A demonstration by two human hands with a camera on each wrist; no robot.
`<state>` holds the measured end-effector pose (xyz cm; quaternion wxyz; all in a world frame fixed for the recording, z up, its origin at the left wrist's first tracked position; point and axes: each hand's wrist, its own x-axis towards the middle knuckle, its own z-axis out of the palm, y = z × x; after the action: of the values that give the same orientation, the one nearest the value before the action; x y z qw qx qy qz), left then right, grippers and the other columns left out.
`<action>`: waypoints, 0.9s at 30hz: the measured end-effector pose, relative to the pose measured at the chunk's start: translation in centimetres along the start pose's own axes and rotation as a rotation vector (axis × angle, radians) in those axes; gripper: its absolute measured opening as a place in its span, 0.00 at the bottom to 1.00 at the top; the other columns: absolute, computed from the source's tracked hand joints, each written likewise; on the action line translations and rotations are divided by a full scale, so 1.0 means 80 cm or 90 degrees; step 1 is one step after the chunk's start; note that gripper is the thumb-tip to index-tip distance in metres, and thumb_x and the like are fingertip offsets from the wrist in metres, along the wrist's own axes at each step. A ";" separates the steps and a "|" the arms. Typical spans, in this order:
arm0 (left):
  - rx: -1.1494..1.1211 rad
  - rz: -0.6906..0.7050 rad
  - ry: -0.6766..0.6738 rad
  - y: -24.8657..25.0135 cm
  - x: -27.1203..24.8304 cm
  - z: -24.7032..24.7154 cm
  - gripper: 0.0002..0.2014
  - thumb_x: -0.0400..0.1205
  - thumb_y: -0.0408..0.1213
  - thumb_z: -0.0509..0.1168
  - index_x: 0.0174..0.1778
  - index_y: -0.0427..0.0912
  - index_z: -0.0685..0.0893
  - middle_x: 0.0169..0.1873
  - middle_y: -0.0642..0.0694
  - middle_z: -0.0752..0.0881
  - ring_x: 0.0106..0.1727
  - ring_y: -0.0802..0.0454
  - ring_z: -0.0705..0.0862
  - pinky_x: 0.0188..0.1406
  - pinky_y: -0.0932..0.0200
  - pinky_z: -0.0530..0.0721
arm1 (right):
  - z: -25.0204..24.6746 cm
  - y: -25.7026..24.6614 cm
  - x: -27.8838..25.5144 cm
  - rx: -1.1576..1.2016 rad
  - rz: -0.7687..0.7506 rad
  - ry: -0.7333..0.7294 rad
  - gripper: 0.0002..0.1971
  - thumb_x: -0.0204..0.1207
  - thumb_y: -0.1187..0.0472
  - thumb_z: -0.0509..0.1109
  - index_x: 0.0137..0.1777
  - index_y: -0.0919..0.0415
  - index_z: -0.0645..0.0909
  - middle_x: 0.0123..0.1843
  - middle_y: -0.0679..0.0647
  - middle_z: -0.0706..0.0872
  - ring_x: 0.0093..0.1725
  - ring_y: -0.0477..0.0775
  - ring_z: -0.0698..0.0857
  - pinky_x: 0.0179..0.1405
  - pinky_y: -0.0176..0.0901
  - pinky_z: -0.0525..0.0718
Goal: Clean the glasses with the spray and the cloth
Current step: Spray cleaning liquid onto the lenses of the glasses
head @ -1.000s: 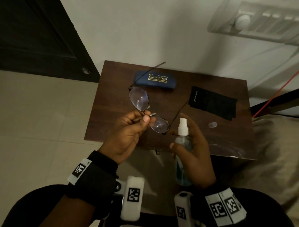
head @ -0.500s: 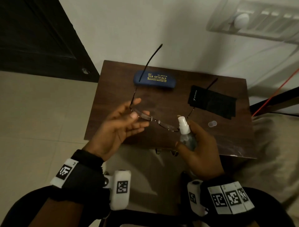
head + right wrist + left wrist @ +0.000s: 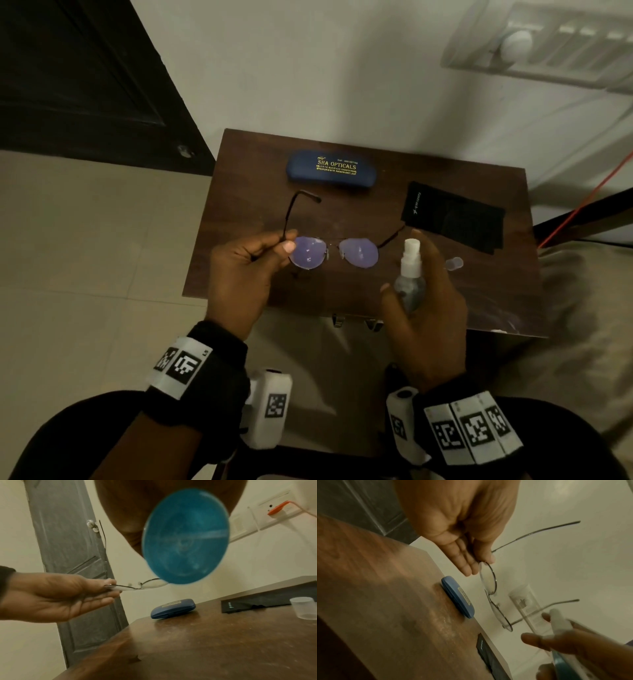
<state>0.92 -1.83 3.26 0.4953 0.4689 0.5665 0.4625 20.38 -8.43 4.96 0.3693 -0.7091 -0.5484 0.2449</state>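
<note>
My left hand (image 3: 274, 245) pinches the thin-framed glasses (image 3: 359, 253) at the left hinge, thumb against forefinger, and holds them level above the small wooden table (image 3: 246, 205). Both lenses (image 3: 308, 253) face up and show a violet sheen. In the left wrist view the glasses (image 3: 489, 581) hang from my fingertips (image 3: 488, 559). My right hand (image 3: 424, 291) grips the spray bottle (image 3: 409, 274) upright just right of the glasses, forefinger over its white nozzle (image 3: 411, 248). The bottle's blue base (image 3: 185, 536) fills the right wrist view. The black cloth (image 3: 455, 219) lies folded at the table's back right.
A blue glasses case (image 3: 330, 169) lies at the table's back edge by the wall. The bottle's clear cap (image 3: 454, 263) stands on the table right of my right hand. A dark door (image 3: 85, 75) is at left, a switchboard (image 3: 548, 44) on the wall, an orange cable (image 3: 582, 205) at right.
My left hand turned the glasses from edge-on with temples pointing up to lying level with lenses facing up, and regripped at the left hinge. The spray bottle stayed in my right hand.
</note>
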 end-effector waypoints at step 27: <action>0.011 0.137 0.005 0.003 -0.016 0.027 0.12 0.75 0.22 0.70 0.54 0.33 0.87 0.48 0.52 0.89 0.50 0.62 0.89 0.52 0.71 0.82 | 0.033 -0.033 -0.011 -0.045 -0.042 -0.073 0.32 0.70 0.63 0.68 0.71 0.43 0.61 0.51 0.43 0.83 0.40 0.41 0.83 0.38 0.37 0.85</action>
<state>3.16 -2.97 3.47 0.4366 0.5295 0.5186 0.5100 16.56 -8.30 5.36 0.3199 -0.6879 -0.6000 0.2538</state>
